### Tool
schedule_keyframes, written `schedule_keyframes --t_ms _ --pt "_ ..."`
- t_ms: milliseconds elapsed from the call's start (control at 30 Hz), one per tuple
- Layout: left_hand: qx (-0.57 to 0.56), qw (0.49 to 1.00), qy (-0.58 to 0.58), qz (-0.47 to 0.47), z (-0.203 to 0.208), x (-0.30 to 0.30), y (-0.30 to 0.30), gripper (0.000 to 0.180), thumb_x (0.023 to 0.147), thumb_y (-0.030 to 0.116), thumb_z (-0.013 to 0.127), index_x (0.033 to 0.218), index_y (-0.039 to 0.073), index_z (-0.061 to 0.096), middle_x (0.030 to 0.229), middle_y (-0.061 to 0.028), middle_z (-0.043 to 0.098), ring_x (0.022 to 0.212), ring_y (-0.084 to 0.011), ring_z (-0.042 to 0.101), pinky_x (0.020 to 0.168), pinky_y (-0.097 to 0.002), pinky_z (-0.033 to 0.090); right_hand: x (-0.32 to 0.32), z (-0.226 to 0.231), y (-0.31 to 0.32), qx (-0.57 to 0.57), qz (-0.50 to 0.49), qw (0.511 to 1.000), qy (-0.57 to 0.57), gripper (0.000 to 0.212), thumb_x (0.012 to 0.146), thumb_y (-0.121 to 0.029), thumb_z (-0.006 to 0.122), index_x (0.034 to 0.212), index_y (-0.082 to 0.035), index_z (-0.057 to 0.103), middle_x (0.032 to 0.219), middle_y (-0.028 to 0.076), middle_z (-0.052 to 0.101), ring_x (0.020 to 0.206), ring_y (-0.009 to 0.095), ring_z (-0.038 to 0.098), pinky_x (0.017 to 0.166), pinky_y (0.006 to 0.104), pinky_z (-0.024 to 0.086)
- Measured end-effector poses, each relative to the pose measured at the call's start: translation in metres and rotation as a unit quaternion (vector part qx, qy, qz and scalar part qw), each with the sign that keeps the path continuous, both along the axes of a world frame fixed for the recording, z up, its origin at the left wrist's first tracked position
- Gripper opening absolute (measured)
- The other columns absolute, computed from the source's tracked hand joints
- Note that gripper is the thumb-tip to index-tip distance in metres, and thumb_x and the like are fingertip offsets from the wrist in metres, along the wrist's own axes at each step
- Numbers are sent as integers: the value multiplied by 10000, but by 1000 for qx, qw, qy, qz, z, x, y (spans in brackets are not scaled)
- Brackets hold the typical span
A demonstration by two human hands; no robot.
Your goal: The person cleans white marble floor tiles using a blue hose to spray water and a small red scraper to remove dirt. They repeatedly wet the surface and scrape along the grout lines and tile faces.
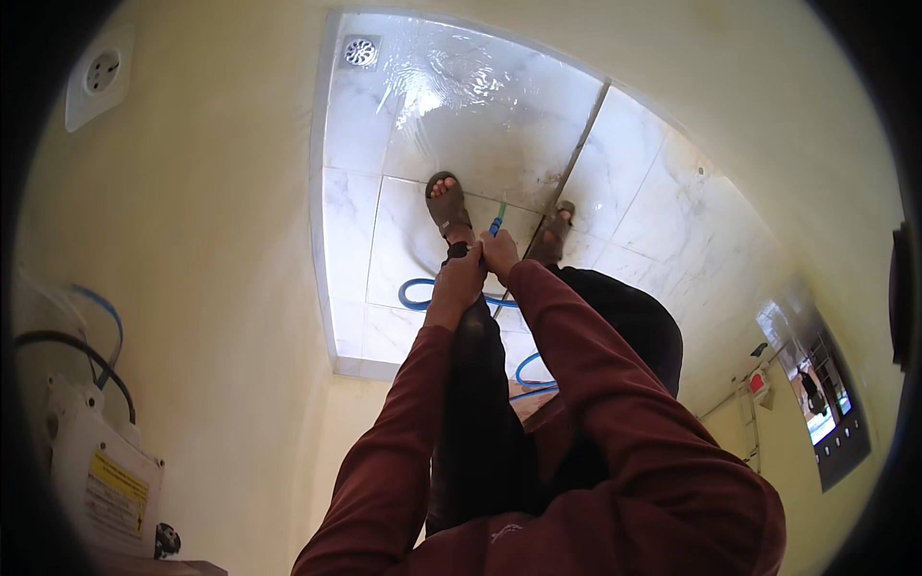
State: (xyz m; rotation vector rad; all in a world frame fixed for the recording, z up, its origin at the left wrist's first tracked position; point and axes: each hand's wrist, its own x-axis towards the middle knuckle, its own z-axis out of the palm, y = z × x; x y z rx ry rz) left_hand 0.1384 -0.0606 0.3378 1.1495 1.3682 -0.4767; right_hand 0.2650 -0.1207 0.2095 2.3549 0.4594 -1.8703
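My right hand [500, 255] is closed around a hose nozzle [496, 225], whose blue body and green tip point away from me toward the wet floor. Pressed up beside it, my left hand [460, 279] has its fingers curled in; what they hold is hidden. A dark band, perhaps a trouser hem, shows just beyond that hand above my sandalled left foot [448, 204]. Loops of blue hose [414, 294] lie on the tiles below my hands, partly covered by my leg and right arm.
Rippling water [437, 82] spreads over the marble-look tiles toward a round floor drain [360, 51]. A dark seam [582, 144] crosses the floor. Walls close in on both sides, with a socket [102, 73] and a white box with cables [106, 470] at left.
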Motion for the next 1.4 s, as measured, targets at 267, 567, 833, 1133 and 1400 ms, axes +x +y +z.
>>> schedule_keyframes --t_ms 267,567,833,1133,1400 --pt "127 980 -24 151 24 -21 -66 488 869 498 790 1030 54 671 845 -150 727 823 -350 721 741 -439 558 78 24 40 77 -18 997 2 227 981 -223 565 985 -18 661 745 139 652 681 308 678 648 428 561" --pt "140 965 78 208 97 44 -220 584 924 617 650 911 35 695 862 -163 694 903 -378 677 810 -484 511 273 97 84 26 83 995 44 270 1023 -373 454 1028 -114 526 704 31 517 425 122 401 369 297 323" --pt "28 940 178 289 221 185 -332 533 915 574 698 825 51 655 765 -193 680 721 -430 670 632 -507 511 297 77 6 -20 170 979 112 269 1026 -330 465 1171 -120 550 682 36 560 423 129 430 370 304 346" --pt "29 888 173 424 283 290 -553 458 973 504 657 969 46 661 719 -189 644 686 -409 665 621 -471 520 299 79 -32 33 304 947 95 494 981 -276 476 1413 -36 468 714 140 665 506 222 627 436 374 467" --pt "-50 667 194 718 334 418 -664 504 1094 510 446 991 43 608 578 3 461 500 -91 456 470 -301 352 301 101 -151 -35 393 899 192 524 990 -254 496 1491 -109 436 644 59 587 421 121 466 362 286 341"
